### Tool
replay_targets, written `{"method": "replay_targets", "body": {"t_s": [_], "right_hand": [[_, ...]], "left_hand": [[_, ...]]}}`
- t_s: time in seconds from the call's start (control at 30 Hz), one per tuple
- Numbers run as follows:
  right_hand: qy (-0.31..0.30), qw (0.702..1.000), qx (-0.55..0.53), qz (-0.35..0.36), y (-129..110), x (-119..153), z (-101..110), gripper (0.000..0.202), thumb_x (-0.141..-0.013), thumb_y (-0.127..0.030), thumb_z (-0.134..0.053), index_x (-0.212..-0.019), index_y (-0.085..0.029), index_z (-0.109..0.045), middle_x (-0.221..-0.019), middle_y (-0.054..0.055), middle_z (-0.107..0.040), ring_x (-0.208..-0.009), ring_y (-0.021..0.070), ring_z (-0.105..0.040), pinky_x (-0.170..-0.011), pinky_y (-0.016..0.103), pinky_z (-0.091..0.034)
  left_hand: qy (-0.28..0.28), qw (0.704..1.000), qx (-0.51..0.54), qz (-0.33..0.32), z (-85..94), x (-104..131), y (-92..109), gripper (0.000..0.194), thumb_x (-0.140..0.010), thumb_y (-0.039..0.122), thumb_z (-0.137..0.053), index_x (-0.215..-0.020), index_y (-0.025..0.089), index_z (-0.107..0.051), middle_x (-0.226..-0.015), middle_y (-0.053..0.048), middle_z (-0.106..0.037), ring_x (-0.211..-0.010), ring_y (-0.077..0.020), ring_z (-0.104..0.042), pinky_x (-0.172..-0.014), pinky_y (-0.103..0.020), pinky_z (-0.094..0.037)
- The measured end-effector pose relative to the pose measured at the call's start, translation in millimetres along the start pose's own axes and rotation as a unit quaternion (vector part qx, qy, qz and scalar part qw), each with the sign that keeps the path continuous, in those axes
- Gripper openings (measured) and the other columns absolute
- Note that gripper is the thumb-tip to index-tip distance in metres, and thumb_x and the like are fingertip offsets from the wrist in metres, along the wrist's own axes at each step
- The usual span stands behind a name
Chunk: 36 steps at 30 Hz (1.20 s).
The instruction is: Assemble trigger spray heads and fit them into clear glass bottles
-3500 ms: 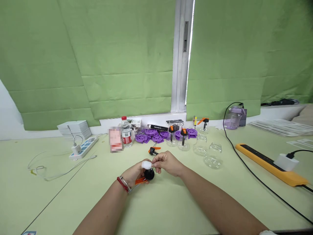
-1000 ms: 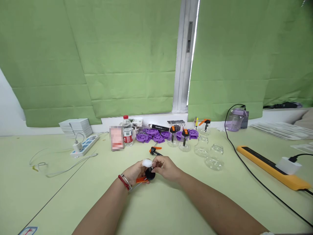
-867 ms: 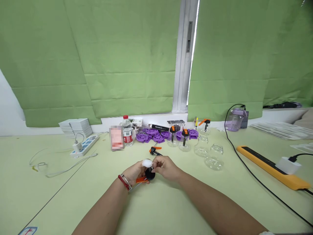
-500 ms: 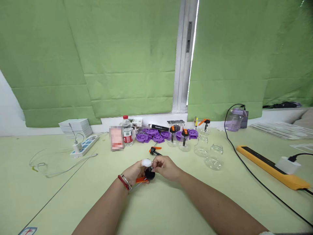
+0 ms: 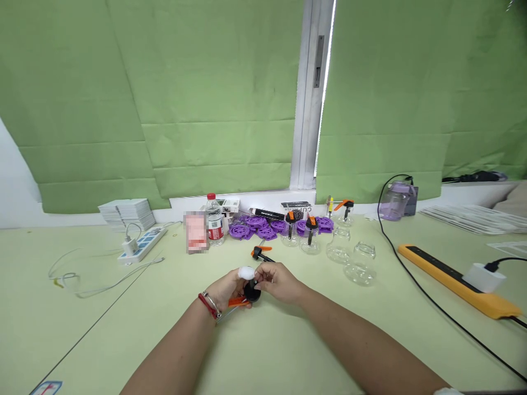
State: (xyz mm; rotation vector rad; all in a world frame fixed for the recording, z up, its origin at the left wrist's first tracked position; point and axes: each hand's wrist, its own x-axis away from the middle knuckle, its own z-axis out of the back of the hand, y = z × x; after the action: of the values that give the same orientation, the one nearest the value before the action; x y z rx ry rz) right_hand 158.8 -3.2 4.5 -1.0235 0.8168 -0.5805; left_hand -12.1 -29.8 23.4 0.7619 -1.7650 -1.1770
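My left hand, with a red bracelet at the wrist and a white wrap on one fingertip, holds a black and orange spray pump head just above the table. My right hand meets it from the right, its fingertips pinched on the black top of the same pump head. Another black and orange pump head lies on the table just beyond my hands. Behind it stand small glass bottles, two of them fitted with pump heads.
Purple round parts, a water bottle and boxes line the window sill edge. A white power strip with cables lies left, an orange power strip with a black cord right. A purple jug stands at the back right.
Both hands stay together on the pump head; my right fingers have shifted slightly on its black top. Since 3.5 s ago the view has moved a little.
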Motion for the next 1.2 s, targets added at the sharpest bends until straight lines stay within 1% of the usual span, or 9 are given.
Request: {"method": "replay_targets", "body": {"t_s": [0.07,0.2,0.33,0.53,0.8,0.93,1.03,1.2], "right_hand": [[0.001,1.000,-0.004,-0.006,0.7,-0.3,-0.1,0.012,-0.065,-0.010,-0.061,-0.074,-0.015,-0.056,-0.067,-0.003,-0.050,-0.060,0.0089,-0.045,-0.058,0.023,-0.038],[0.001,1.000,-0.001,-0.001,2.4,-0.5,-0.6,0.012,-0.066,-0.009,-0.061,-0.075,-0.016,-0.056,-0.068,-0.003,-0.050,-0.061,0.0092,-0.045,-0.059,0.023,-0.038],[0.000,1.000,-0.005,-0.005,2.7,-0.6,-1.0,0.012,-0.066,-0.010,-0.060,-0.075,-0.016,-0.056,-0.069,-0.003,-0.050,-0.062,0.0093,-0.045,-0.059,0.023,-0.038],[-0.006,1.000,-0.022,-0.014,1.9,-0.7,-1.0,0.011,-0.066,-0.012,-0.060,-0.075,-0.016,-0.055,-0.069,-0.003,-0.050,-0.063,0.0098,-0.045,-0.060,0.024,-0.038],[-0.004,1.000,0.001,0.011,4.5,-1.0,-1.2,0.009,-0.066,-0.012,-0.060,-0.074,-0.016,-0.056,-0.069,-0.003,-0.049,-0.063,0.0095,-0.045,-0.060,0.023,-0.038],[0.001,1.000,-0.012,-0.003,6.3,-1.0,-1.7,0.010,-0.066,-0.013,-0.062,-0.073,-0.016,-0.056,-0.068,-0.003,-0.050,-0.062,0.0094,-0.045,-0.059,0.023,-0.038],[0.006,1.000,-0.019,-0.010,5.4,-0.6,-2.3,0.010,-0.065,-0.013,-0.063,-0.074,-0.015,-0.057,-0.068,-0.003,-0.051,-0.062,0.0093,-0.046,-0.060,0.023,-0.039],[0.013,0.999,-0.035,-0.015,-0.2,0.1,-2.9,0.011,-0.066,-0.015,-0.063,-0.076,-0.015,-0.058,-0.070,-0.002,-0.053,-0.064,0.0101,-0.048,-0.062,0.025,-0.040]], "left_hand": [[0.001,1.000,-0.007,0.001,0.2,0.2,0.1,0.033,-0.067,0.044,-0.051,-0.084,0.016,-0.054,-0.065,-0.003,-0.055,-0.051,-0.0163,-0.055,-0.050,-0.028,-0.040],[-0.009,1.000,-0.023,0.008,0.6,1.0,1.2,0.041,-0.067,0.046,-0.048,-0.093,0.015,-0.054,-0.066,-0.003,-0.055,-0.049,-0.0176,-0.056,-0.047,-0.028,-0.038],[-0.018,0.999,-0.036,0.007,1.8,1.0,1.6,0.044,-0.068,0.047,-0.049,-0.097,0.016,-0.054,-0.067,-0.003,-0.056,-0.049,-0.0165,-0.056,-0.046,-0.027,-0.037],[-0.015,0.999,-0.041,0.010,1.8,1.5,2.0,0.046,-0.068,0.052,-0.050,-0.095,0.015,-0.054,-0.065,-0.003,-0.056,-0.050,-0.0160,-0.056,-0.046,-0.026,-0.037],[-0.001,1.000,-0.017,0.023,-3.5,3.4,4.8,0.043,-0.063,0.047,-0.051,-0.091,0.015,-0.054,-0.062,-0.002,-0.055,-0.047,-0.0162,-0.054,-0.045,-0.027,-0.037],[0.006,1.000,-0.004,0.024,-2.9,2.4,4.0,0.041,-0.063,0.045,-0.053,-0.089,0.015,-0.054,-0.062,-0.002,-0.056,-0.047,-0.0160,-0.054,-0.047,-0.028,-0.039],[0.002,1.000,-0.003,0.021,-3.0,2.9,4.5,0.041,-0.063,0.047,-0.053,-0.089,0.015,-0.054,-0.063,-0.002,-0.056,-0.049,-0.0156,-0.054,-0.049,-0.028,-0.040],[-0.014,0.999,-0.027,0.023,-1.1,3.4,4.4,0.043,-0.066,0.052,-0.050,-0.089,0.016,-0.054,-0.063,-0.002,-0.056,-0.048,-0.0157,-0.054,-0.047,-0.027,-0.038]]}}
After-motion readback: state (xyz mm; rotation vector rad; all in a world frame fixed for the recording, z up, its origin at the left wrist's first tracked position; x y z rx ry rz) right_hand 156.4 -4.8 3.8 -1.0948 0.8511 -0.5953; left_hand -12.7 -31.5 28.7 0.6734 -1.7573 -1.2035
